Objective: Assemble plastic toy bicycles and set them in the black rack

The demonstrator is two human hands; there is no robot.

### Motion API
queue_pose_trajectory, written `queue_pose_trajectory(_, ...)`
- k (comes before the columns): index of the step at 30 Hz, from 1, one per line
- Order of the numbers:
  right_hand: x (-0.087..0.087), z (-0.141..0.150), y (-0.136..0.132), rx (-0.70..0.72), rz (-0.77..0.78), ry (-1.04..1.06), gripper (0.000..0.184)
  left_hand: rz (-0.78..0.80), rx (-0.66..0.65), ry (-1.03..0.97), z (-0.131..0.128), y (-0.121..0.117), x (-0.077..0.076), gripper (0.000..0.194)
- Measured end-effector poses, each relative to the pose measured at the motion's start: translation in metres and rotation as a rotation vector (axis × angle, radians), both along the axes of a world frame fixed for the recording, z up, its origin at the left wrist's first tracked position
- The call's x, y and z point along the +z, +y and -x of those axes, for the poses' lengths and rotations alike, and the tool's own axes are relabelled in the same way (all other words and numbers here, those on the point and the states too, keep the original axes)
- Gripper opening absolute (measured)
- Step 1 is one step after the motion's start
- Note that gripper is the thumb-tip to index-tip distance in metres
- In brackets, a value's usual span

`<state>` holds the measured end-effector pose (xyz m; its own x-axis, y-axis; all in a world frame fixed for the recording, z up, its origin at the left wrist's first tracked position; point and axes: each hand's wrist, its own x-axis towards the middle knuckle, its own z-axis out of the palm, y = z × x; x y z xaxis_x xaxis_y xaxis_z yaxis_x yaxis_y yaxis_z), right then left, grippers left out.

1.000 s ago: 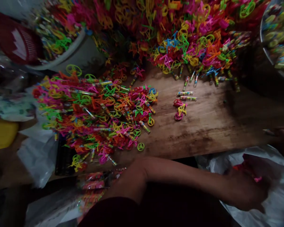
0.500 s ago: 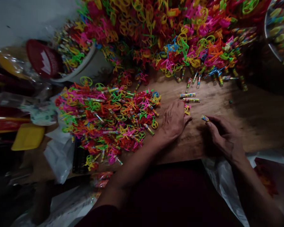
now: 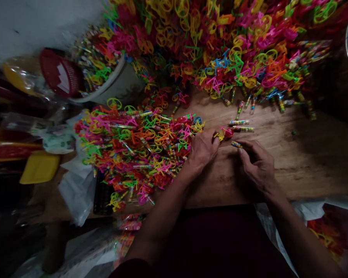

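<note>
Over the wooden tabletop, my left hand (image 3: 202, 151) has its thumb and fingers closed on a small yellow and red plastic toy bicycle (image 3: 221, 134). My right hand (image 3: 257, 162) pinches a short candy-filled tube (image 3: 236, 144) between thumb and forefinger, a little to the right of the bicycle. Two more tubes (image 3: 243, 129) lie on the wood just beyond it. To the left of my left hand spreads a heap of colourful toy bicycles with candy tubes (image 3: 133, 143). The bicycle is partly covered by my fingers.
A large pile of plastic toy pieces (image 3: 191, 34) rises along the back. A pale tub (image 3: 118, 85) with a red basket (image 3: 56, 73) stands at the back left. Clear bags (image 3: 78, 189) and a yellow container (image 3: 39, 168) lie left; an open bag with red pieces (image 3: 327, 231) sits lower right.
My left hand came back from the bag at lower right, reached the bicycle on the table and drew it leftward. My right hand came in from the right with the tube, nearing the bicycle.
</note>
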<state>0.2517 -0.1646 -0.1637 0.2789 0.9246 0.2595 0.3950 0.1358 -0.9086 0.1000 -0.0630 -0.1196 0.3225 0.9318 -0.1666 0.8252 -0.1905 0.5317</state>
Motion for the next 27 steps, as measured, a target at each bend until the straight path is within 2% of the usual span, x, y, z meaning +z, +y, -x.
queue_pose_trajectory(2, -0.003, 0.003, 0.001, -0.014, 0.029, 0.025, 0.022, 0.162, 0.048, -0.143, -0.002, -0.003, 0.001, 0.011)
queue_pose_trajectory(5, -0.003, 0.004, -0.001, -0.041, 0.063, 0.070, 0.019, 0.620, 0.142, -0.522, -0.007, -0.012, 0.002, 0.016)
queue_pose_trajectory(7, 0.000, 0.003, -0.003, -0.068, 0.089, 0.114, 0.018, 0.846, 0.188, -0.736, -0.007, -0.017, 0.001, 0.017)
queue_pose_trajectory(12, 0.004, -0.002, -0.001, -0.049, 0.174, 0.271, 0.019, 1.123, 0.308, -0.977, -0.001, -0.020, -0.004, 0.012)
queue_pose_trajectory(14, 0.003, -0.004, 0.000, -0.017, 0.191, 0.305, 0.019, 1.169, 0.300, -1.010, 0.001, -0.018, -0.006, 0.014)
queue_pose_trajectory(20, 0.007, -0.012, 0.001, 0.030, 0.250, 0.320, 0.021, 1.164, 0.271, -1.041, 0.002, -0.016, -0.010, 0.019)
queue_pose_trajectory(27, 0.012, -0.019, 0.001, 0.068, 0.266, 0.357, 0.024, 1.160, 0.328, -1.046, -0.003, -0.019, -0.006, 0.014)
